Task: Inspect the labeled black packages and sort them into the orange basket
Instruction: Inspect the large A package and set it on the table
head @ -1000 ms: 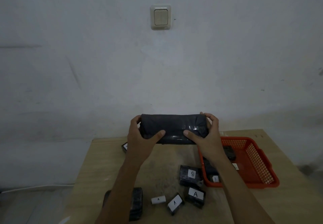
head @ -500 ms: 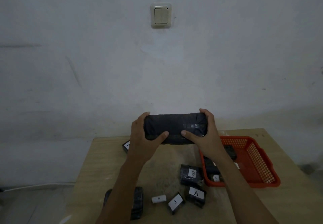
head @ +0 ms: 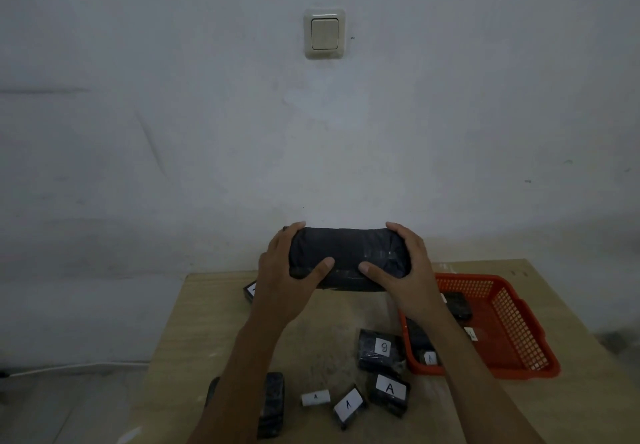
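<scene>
I hold a large black wrapped package (head: 348, 254) in the air above the wooden table (head: 180, 332), its taped side toward me and no label showing. My left hand (head: 287, 280) grips its left end and my right hand (head: 403, 275) grips its right end, thumbs on the near face. The orange basket (head: 512, 325) sits at the table's right with black packages (head: 457, 305) inside. On the table lie smaller black packages: one marked B (head: 379, 351), two marked A (head: 389, 393) (head: 348, 405).
A small white roll marked A (head: 315, 398) lies near the front. A black package on its edge (head: 272, 405) stands beside my left forearm, and another labelled one (head: 250, 291) peeks out behind my left hand. A light switch (head: 324, 33) is on the wall.
The package has turned a little in my hands and looks shorter. Both hands have closed in on its ends.
</scene>
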